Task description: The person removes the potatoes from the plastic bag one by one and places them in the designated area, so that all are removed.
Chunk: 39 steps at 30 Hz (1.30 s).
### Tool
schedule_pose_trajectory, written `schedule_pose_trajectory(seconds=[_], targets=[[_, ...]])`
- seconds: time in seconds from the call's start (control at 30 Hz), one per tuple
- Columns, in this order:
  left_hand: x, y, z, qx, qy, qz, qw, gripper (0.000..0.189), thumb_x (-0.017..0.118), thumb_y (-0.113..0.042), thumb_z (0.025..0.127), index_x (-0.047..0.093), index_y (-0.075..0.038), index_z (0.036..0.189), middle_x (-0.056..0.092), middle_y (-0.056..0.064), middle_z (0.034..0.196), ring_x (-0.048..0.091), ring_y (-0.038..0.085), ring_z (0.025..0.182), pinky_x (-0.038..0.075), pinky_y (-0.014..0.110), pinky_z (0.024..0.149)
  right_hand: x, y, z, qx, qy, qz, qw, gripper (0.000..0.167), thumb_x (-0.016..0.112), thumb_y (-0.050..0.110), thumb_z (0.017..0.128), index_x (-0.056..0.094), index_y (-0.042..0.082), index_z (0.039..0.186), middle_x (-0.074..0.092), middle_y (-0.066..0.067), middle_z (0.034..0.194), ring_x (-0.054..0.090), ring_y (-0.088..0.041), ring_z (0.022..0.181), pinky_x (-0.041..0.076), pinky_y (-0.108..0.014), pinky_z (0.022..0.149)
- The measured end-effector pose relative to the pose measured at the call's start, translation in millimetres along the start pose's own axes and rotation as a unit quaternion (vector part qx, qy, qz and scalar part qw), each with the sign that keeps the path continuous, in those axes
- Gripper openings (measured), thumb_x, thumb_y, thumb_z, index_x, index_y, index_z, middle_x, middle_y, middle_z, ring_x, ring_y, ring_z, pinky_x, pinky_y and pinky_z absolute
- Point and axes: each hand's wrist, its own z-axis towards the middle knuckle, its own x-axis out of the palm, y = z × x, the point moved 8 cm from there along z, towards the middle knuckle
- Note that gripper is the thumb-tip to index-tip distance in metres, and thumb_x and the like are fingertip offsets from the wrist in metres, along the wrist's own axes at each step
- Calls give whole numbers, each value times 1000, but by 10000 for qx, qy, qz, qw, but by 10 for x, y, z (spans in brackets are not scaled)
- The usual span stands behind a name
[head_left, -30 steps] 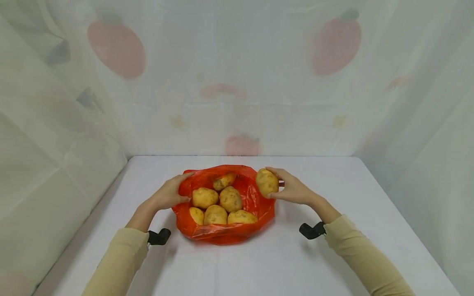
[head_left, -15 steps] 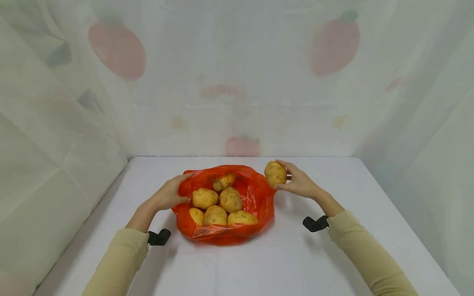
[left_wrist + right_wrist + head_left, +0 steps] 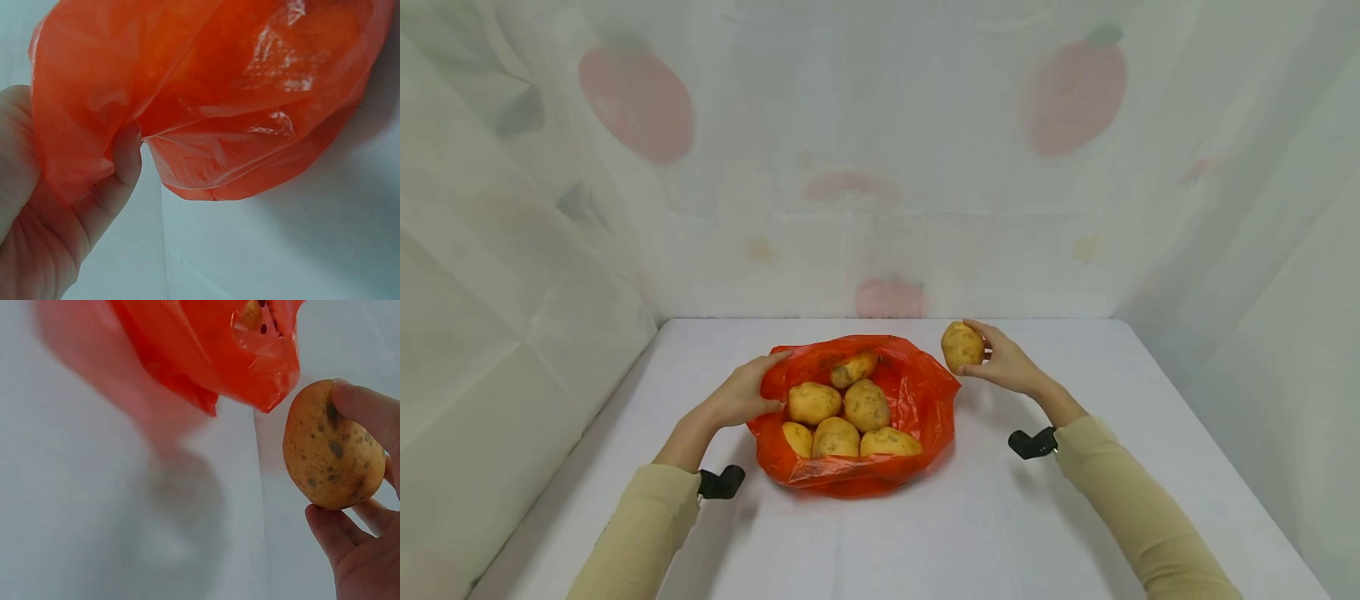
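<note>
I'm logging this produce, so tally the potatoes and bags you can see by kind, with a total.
Red bag: 1
Potatoes: 7 visible (6 inside the bag, 1 in the right hand)
Total: 8

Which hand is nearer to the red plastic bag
Left. The left hand grips the red plastic bag by its left edge; the right hand is apart from it, beyond its right edge.
</note>
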Motion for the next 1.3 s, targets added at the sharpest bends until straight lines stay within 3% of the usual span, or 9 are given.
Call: schedule_pose_trajectory(seconds=[0.3, 0.63, 1.3], targets=[[4, 7, 9, 42, 3, 17, 10000, 79, 72, -9, 77, 29, -12, 144, 39, 21, 138, 40, 39, 122, 41, 56, 95, 74, -160, 54, 178, 61, -283, 9994, 80, 74, 18, 76, 30, 5, 142, 41, -17, 134, 49, -30, 108, 48, -42, 87], [3, 9, 3, 25, 19, 43, 10000, 79, 72, -10, 77, 29, -11, 144, 39, 21, 138, 40, 39, 122, 41, 55, 95, 131, -334, 98, 564, 115, -485, 9972, 81, 73, 21, 77, 28, 8, 143, 38, -20, 137, 44, -34, 116, 40, -50, 98], [-7, -9, -4, 89, -13, 56, 9999, 78, 72, -9, 77, 30, -11, 143, 43, 21, 134, 44, 38, 118, 42, 54, 94, 265, -482, 161, 902, 104, 175, 9957, 80, 69, 19, 80, 24, 6, 145, 32, -22, 141, 41, -37, 121, 38, -50, 100]])
